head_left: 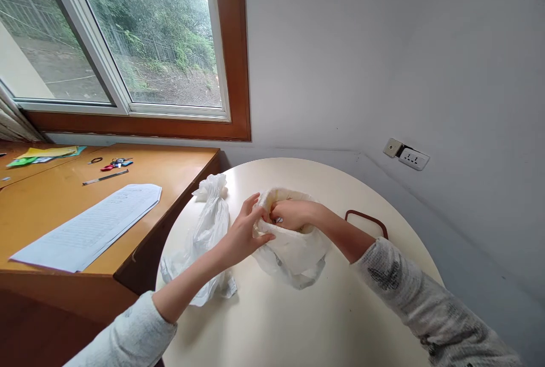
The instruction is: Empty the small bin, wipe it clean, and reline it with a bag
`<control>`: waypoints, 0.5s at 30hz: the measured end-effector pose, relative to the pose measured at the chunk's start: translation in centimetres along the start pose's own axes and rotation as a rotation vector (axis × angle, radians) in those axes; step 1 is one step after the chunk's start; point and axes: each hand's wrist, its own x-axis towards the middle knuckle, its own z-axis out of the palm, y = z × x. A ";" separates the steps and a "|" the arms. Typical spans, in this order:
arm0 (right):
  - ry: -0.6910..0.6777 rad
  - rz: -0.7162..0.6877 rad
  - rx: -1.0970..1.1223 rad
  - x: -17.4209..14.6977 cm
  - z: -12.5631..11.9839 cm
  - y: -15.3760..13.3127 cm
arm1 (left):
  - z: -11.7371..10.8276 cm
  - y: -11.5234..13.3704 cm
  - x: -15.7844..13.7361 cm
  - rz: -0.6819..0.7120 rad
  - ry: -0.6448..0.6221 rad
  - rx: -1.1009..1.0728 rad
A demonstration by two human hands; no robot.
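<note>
A white container-like bundle wrapped in a thin plastic bag (293, 256) stands on the round table, its round opening facing up. My left hand (249, 228) grips the left side of its rim, with the thumb outside and fingers over the edge. Reaching into the opening, my right hand (293, 215) has its fingers curled near the inner left wall. What those fingers hold, if anything, is hidden. Just left of my left hand lies a second white plastic bag (213, 214), gathered and bunched at its top. A brown curved handle (367, 218) shows beyond my right forearm.
The round cream table (272, 321) stands against the wall. Left of it, a wooden desk (183, 177) holds papers (91, 228), a pen (105, 177), keys (117, 164) and coloured sheets (46, 154). A wall socket (414, 158) is at the right.
</note>
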 end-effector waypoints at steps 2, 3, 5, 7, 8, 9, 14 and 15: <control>0.143 -0.062 0.074 -1.0 -0.6 -0.1 | 0.6 -0.5 -0.1 -0.096 0.025 -0.216; 0.259 -0.088 0.128 -1.5 -0.8 0.0 | 0.8 -0.6 -0.2 -0.140 0.033 -0.329; 0.532 -0.095 0.226 -2.4 -1.0 0.5 | 1.5 -0.8 -0.3 -0.202 0.040 -0.512; 0.759 -0.033 0.317 -3.2 -0.7 1.6 | 2.2 -0.8 -0.3 -0.242 0.031 -0.633; 0.819 0.009 0.386 -3.5 -0.5 2.3 | 2.6 -0.9 -0.3 -0.261 0.016 -0.684; 0.848 0.053 0.481 -3.7 -0.1 3.0 | 3.0 -1.0 -0.3 -0.278 0.003 -0.727; 0.745 0.212 1.116 -3.8 2.7 5.3 | 4.7 -2.0 -0.1 -0.324 -0.036 -0.731; 0.728 0.222 1.189 -3.8 3.4 5.4 | 5.0 -2.2 -0.1 -0.333 -0.069 -0.717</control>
